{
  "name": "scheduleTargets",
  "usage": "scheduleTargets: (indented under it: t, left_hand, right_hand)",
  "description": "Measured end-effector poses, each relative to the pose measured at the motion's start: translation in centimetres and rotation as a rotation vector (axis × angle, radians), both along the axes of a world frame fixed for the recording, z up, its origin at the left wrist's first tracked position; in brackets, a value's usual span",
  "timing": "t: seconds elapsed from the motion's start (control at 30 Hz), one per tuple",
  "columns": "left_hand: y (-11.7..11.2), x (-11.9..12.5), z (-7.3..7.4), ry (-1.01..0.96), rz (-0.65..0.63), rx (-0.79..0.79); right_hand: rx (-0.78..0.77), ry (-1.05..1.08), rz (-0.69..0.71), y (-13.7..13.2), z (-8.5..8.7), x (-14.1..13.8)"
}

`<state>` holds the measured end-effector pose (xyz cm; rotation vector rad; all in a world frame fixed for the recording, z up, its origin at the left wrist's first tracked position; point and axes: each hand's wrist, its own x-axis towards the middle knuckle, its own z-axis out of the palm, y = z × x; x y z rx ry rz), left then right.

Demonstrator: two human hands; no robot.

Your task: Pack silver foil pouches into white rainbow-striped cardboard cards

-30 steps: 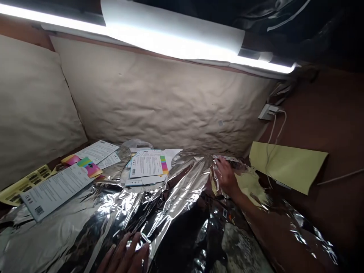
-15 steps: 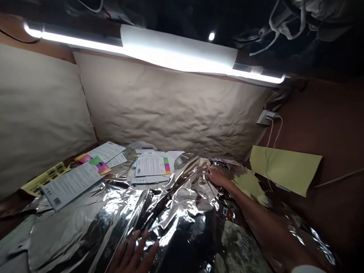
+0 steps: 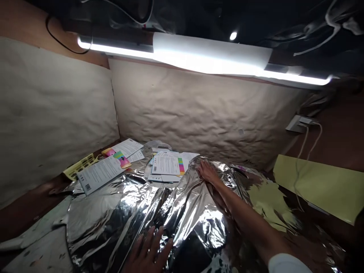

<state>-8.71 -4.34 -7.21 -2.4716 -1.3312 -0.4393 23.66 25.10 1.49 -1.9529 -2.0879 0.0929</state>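
Note:
A shiny silver foil sheet covers much of the surface in front of me, wrinkled and reflecting the lamp. My left hand rests near its front edge, at the bottom of the view, palm down with fingers spread. Further off, my right hand has its fingers closed on the foil's far part, where folds gather. Just left of that hand lies a pile of printed white cards, one with a coloured stripe band. The right fingertips are partly hidden in the creases.
More printed cards lie at the left, beside a yellow label sheet. A yellow sheet stands at the right under hanging white cables from a wall socket. A tube lamp hangs above the padded back wall.
My right hand has shifted left, closer to the card pile, and the foil there has moved with it and lies less crumpled. The view has turned left. My left hand stays flat.

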Motion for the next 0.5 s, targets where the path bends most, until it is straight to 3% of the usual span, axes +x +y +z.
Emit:
scheduleTargets:
  t: [0.1, 0.2, 0.3, 0.4, 0.5]
  left_hand:
    - [-0.4, 0.5, 0.9, -0.099, 0.063, -0.044]
    - [-0.4, 0.5, 3.0, -0.288, 0.146, -0.177]
    - [1.2, 0.1, 6.1, -0.386, 0.237, -0.331]
    - [4.6, -0.1, 9.5, -0.322, 0.336, -0.461]
    - [8.1, 0.0, 11.8, -0.247, 0.354, -0.693]
  right_hand:
    - [0.039, 0.024, -0.024, -0.6, 1.0, -1.1]
    - [0.138, 0.055, 0.020, -3.7, 2.8, -2.2]
    - [0.148, 0.093, 0.166, -10.8, 3.4, -3.9]
    - [0.021, 0.237, 0.480, -19.7, 3.1, -6.0]
    - [-0.098, 0.337, 0.559, -26.5, 2.1, -7.6]
